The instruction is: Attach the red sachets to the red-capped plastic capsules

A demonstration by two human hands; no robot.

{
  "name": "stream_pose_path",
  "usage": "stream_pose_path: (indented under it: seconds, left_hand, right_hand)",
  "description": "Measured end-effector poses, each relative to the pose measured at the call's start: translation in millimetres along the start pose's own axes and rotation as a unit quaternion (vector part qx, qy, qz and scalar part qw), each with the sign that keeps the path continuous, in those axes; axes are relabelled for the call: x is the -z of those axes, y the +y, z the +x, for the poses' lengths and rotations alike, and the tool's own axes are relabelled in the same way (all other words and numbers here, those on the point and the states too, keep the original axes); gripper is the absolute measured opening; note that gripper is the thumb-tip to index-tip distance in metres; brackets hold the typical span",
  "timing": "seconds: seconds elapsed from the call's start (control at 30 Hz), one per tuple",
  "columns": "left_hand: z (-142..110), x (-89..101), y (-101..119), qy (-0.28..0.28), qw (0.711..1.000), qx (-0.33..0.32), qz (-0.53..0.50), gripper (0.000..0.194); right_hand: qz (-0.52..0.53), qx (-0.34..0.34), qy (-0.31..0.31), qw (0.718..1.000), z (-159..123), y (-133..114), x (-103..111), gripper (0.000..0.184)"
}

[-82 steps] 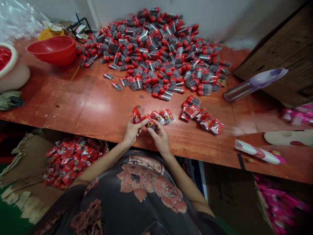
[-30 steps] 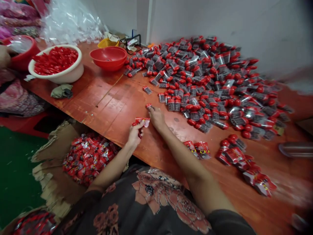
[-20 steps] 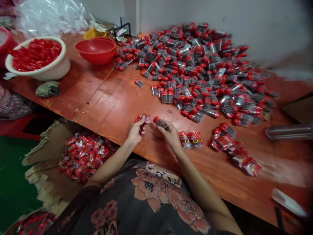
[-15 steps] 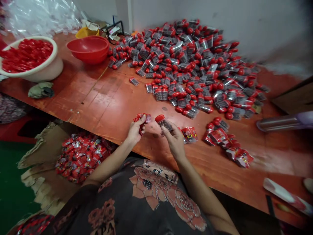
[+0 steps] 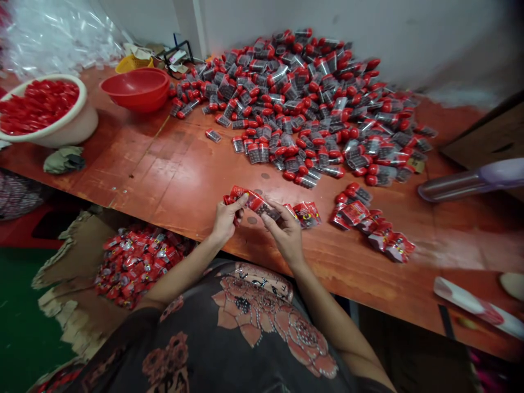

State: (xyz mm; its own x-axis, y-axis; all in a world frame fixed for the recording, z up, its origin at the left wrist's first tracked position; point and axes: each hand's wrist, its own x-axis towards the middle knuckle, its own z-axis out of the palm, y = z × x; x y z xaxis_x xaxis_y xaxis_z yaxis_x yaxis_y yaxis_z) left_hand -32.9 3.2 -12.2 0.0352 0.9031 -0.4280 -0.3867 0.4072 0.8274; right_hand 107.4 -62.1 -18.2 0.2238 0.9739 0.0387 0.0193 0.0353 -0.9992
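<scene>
Two hands meet over the tabletop (image 5: 164,180) at lower centre of the frame: the left hand (image 5: 224,222) pinches a red foil packet (image 5: 239,193), the right hand (image 5: 285,234) grips a red-capped clear tube (image 5: 264,206) touching it, below a large heap of such tubes (image 5: 295,109)

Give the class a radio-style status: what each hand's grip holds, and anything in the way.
Left hand: red foil packet. Right hand: red-capped clear tube, touching the packet. Loose red packets right of right hand, not blocking.

Tbl (image 5: 135,164): tube pile (image 5: 295,103) back | bowl (image 5: 135,90), basin (image 5: 69,128) back L | sachets (image 5: 368,224) R | carton (image 5: 69,262) below
</scene>
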Motion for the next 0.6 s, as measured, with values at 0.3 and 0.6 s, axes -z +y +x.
stream_pose_path:
  seconds: [0.3,0.6]
  left_hand:
    - [-2,2.2,2,-0.043,0.998,-0.014,0.033,0.041]
    - [-6,1.8,7,-0.063,0.996,-0.026,0.060,0.043]
  right_hand:
    - [-0.029,0.019,-0.029,0.999,2,-8,14,0.034]
    - [-0.024,-0.002,-0.046,0.999,-1,-13,18,0.034]
